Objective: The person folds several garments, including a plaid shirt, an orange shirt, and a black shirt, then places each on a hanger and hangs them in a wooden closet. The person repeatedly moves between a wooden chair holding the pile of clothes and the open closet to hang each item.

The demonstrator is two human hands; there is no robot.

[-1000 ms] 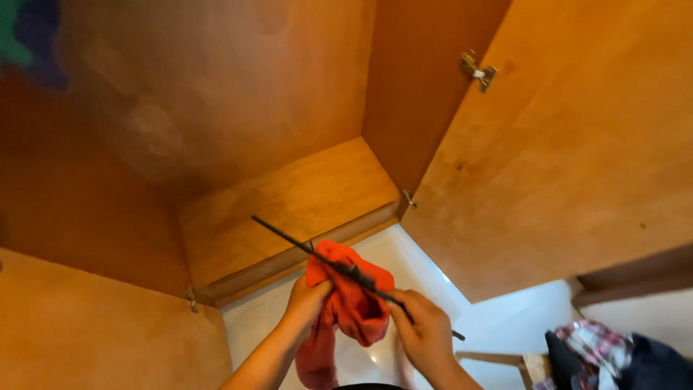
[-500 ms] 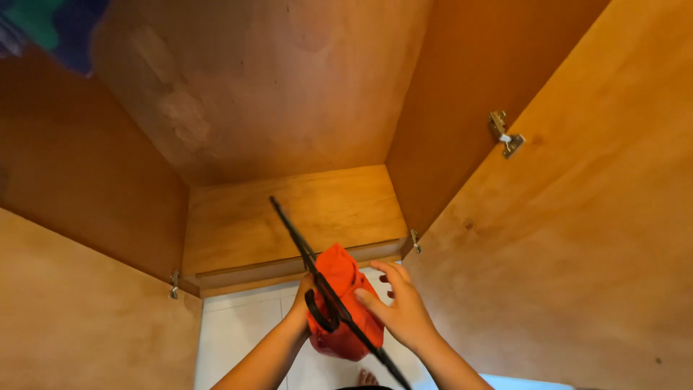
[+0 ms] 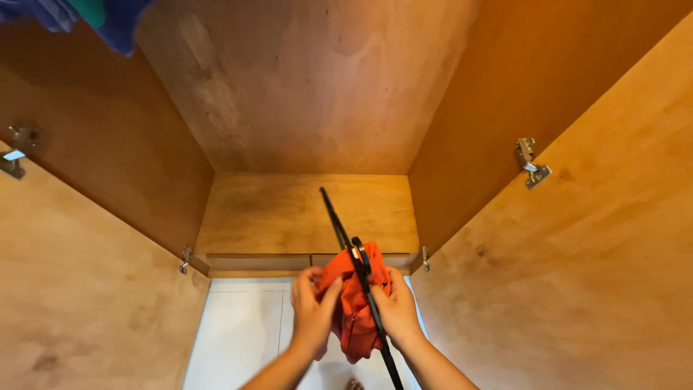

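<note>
An orange-red garment (image 3: 351,307) hangs on a thin black hanger (image 3: 359,271) in front of an open wooden wardrobe. My left hand (image 3: 312,312) grips the garment's left side. On the right side, my right hand (image 3: 395,307) holds the cloth and the hanger bar together. The hanger's straight bar runs from up inside the wardrobe opening down between my hands, and its hook curls at the top of the cloth.
The wardrobe floor (image 3: 303,213) is bare wood, with open doors at left (image 3: 79,289) and right (image 3: 577,274) carrying metal hinges (image 3: 533,165). Blue and green cloth (image 3: 86,14) hangs at the top left. White tiled floor (image 3: 238,339) lies below.
The view has tilted up and centred on the wardrobe. The hanger has swung more upright, and my right hand has closed onto the cloth and hanger. The garment now sits bunched between both hands.
</note>
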